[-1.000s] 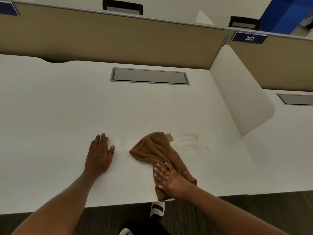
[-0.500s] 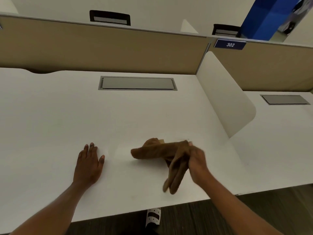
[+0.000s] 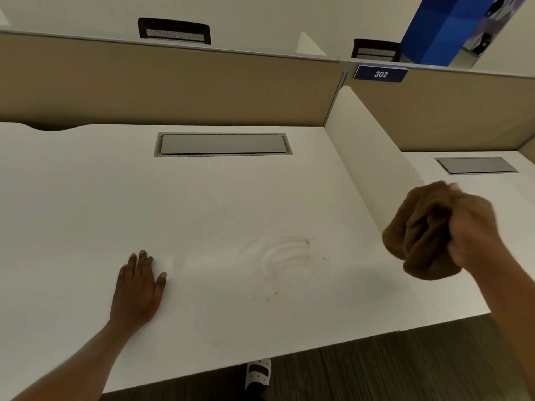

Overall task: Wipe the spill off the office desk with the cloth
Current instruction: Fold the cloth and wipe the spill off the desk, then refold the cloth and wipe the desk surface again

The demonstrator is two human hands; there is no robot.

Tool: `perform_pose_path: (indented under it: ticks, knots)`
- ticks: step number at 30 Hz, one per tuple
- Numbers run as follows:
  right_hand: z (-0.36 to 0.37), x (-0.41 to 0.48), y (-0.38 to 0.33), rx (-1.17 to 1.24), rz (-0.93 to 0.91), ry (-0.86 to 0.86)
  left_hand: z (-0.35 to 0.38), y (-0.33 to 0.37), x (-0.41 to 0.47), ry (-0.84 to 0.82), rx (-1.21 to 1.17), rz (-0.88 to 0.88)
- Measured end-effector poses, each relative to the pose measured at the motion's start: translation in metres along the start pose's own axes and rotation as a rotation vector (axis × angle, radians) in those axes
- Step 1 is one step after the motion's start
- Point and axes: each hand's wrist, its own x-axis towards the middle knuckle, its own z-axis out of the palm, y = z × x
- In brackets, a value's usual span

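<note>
A faint brownish spill (image 3: pixel 285 254) streaks the white office desk (image 3: pixel 220 204) in curved smears, with small specks to its right and below. My right hand (image 3: pixel 470 231) grips the bunched brown cloth (image 3: pixel 419 235) and holds it in the air at the right, clear of the desk and to the right of the spill. Flat on the desk, my left hand (image 3: pixel 137 287) rests palm down with straight fingers, left of the spill.
A grey cable hatch (image 3: pixel 223 144) is set into the desk at the back. A tan partition (image 3: pixel 173 85) runs behind. A white side divider (image 3: pixel 373 166) stands at the right, beside the raised cloth. The desk's front edge runs above dark carpet and my shoe (image 3: pixel 258 373).
My right hand has gathered the cloth off the desk and lifted it up and to the right, uncovering the smeared spill. My left hand has stayed flat in place.
</note>
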Motion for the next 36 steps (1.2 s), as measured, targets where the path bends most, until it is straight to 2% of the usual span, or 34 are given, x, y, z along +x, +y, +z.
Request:
perform_pose_path:
  ticks: [4,6,7,11,14,16,18,21,23,25,27,30,36]
  knots:
    - [0.049,0.015,0.08,-0.523,-0.012,-0.19,0.0,0.001,0.0,-0.003,0.004,0.001]
    - [0.078,0.007,0.127,-0.778,-0.089,-0.282,-0.001,0.002,0.0,-0.007,0.005,-0.005]
    - [0.093,0.0,0.146,-0.817,-0.139,-0.31,-0.001,0.002,0.001,-0.009,0.009,-0.009]
    - [0.14,-0.016,0.175,-0.618,-0.072,-0.389,0.001,0.002,0.002,-0.008,0.019,-0.015]
    - [0.159,-0.005,0.175,-0.43,-0.027,-0.351,0.003,0.001,0.003,-0.007,0.023,-0.014]
    - [0.165,0.001,0.169,-0.369,-0.08,-0.381,0.005,0.0,0.003,0.001,0.028,-0.013]
    - [0.165,0.01,0.162,-0.442,-0.194,-0.43,0.006,-0.002,0.004,0.004,0.029,-0.007]
    - [0.151,0.036,0.156,-0.529,-0.241,-0.421,0.008,-0.002,0.005,0.005,0.037,-0.004]
    - [0.14,0.058,0.154,-0.789,-0.312,-0.448,0.008,0.006,0.007,0.024,0.018,-0.045]
    - [0.133,0.078,0.156,-1.081,-0.384,-0.565,0.008,0.03,0.016,0.07,0.008,-0.042]
    - [0.128,0.093,0.155,-1.338,-0.433,-0.654,0.01,0.071,0.027,0.105,0.018,0.075]
    - [0.121,0.109,0.157,-1.536,-0.467,-0.779,0.017,0.146,0.049,0.139,-0.038,0.268]
    - [0.114,0.13,0.163,-1.6,-0.477,-0.862,0.036,0.26,0.089,-0.209,-0.04,0.284]
